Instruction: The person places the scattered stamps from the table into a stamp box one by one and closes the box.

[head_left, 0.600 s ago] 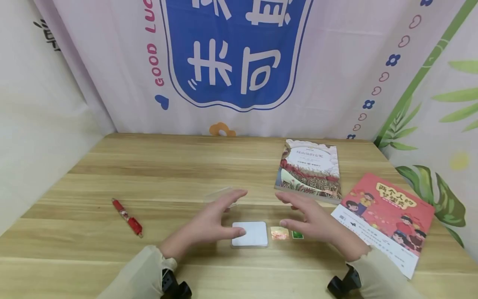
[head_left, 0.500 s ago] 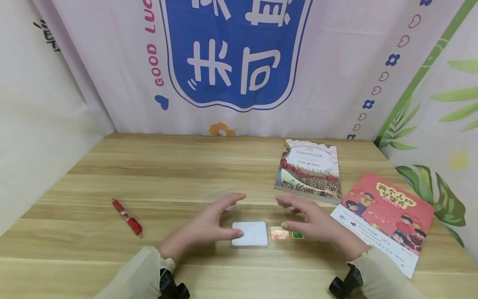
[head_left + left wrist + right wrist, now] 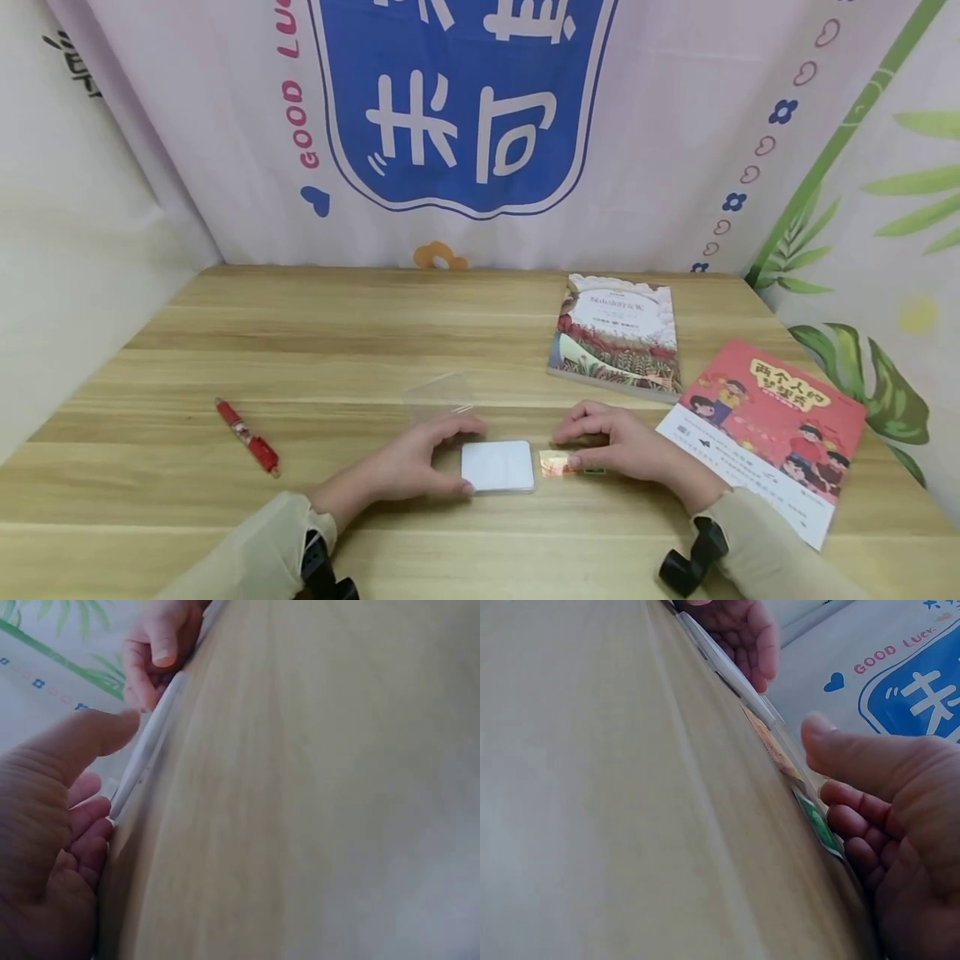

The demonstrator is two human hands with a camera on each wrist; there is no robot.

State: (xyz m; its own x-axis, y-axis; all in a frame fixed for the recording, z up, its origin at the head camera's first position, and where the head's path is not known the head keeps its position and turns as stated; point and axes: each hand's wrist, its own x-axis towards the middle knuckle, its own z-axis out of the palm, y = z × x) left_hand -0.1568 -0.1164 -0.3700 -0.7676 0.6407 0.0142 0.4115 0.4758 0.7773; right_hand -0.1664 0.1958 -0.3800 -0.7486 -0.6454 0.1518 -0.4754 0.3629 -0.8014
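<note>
A flat white rectangular block with rounded corners and a clear edge (image 3: 497, 467) is being bracketed at its left end by the left hand (image 3: 416, 462), thumb at the near corner, fingers at the far one. The left thumb and fingers are being held apart; whether the block is being touched cannot be told. The thumb and fingers of the right hand (image 3: 618, 439) are likewise being held apart. By the right thumb tip, a small shiny orange-gold rectangular card (image 3: 553, 463) is being partly overlapped in the head view. A small green card with a white border (image 3: 817, 823) is being mostly hidden beneath that thumb there, but is being shown beside the right fingers in the right wrist view. Just beyond the left fingers, a clear plastic sheet (image 3: 441, 393) is being supported by the light wood-grained table (image 3: 337, 333). Well left of those fingers, a slim red pen (image 3: 247, 437) is being displayed.
</note>
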